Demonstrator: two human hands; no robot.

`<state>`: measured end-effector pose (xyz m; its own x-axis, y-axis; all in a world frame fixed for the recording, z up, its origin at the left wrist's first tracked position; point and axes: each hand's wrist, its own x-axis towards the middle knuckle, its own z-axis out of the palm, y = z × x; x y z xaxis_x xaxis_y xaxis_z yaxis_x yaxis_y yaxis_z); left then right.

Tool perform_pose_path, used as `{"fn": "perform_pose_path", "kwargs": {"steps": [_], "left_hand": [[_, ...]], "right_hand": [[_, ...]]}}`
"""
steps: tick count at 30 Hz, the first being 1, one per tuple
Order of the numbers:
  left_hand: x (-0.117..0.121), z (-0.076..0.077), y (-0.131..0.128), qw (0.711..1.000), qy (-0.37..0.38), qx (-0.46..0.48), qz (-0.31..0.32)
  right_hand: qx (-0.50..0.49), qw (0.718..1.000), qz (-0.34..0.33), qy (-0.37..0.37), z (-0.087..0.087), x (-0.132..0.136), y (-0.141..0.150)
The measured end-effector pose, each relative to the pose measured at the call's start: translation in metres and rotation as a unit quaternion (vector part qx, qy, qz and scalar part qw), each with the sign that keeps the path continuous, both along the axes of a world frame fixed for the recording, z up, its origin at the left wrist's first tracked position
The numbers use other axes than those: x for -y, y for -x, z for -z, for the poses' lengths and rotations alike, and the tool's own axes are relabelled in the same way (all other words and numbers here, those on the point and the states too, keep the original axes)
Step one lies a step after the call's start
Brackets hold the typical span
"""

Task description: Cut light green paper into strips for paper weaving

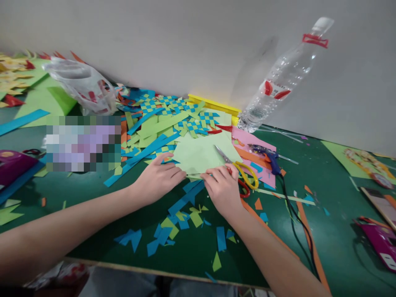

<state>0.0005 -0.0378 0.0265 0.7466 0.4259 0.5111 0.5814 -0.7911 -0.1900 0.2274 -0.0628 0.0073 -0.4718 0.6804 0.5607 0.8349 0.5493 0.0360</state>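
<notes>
A pale green sheet of paper (204, 150) lies in front of me, with its near edge folded or layered. My left hand (159, 177) pinches that edge near the left corner, thumb and fingers together. At the right part of the same edge, the closed fingers of my right hand (224, 187) grip the paper. Scissors with yellow and red handles (249, 175) are right beside my right hand, their blades over the sheet. The hand hides part of them, and I cannot tell whether it also holds them. Woven blue-and-green paper pieces (198, 121) are heaped behind the sheet.
Blue and green scraps (167, 231) litter the green table (102, 231) near me. A blue glue gun (272, 161) with a black cord lies right, on pink paper (262, 177). A clear bottle (275, 90) leans at the wall. A plastic bag (86, 86) sits left.
</notes>
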Motion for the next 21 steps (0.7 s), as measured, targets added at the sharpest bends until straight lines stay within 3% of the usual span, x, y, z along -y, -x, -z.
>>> {"fn": "perform_pose_path", "kwargs": {"steps": [4, 21], "left_hand": [[-0.001, 0.002, 0.001, 0.999, 0.035, 0.025, -0.008], [-0.008, -0.001, 0.011, 0.999, 0.029, 0.006, -0.022]], "right_hand": [[-0.008, 1.000, 0.006, -0.007, 0.000, -0.003, -0.002], [-0.013, 1.000, 0.016, -0.002, -0.001, -0.006, -0.006]]}}
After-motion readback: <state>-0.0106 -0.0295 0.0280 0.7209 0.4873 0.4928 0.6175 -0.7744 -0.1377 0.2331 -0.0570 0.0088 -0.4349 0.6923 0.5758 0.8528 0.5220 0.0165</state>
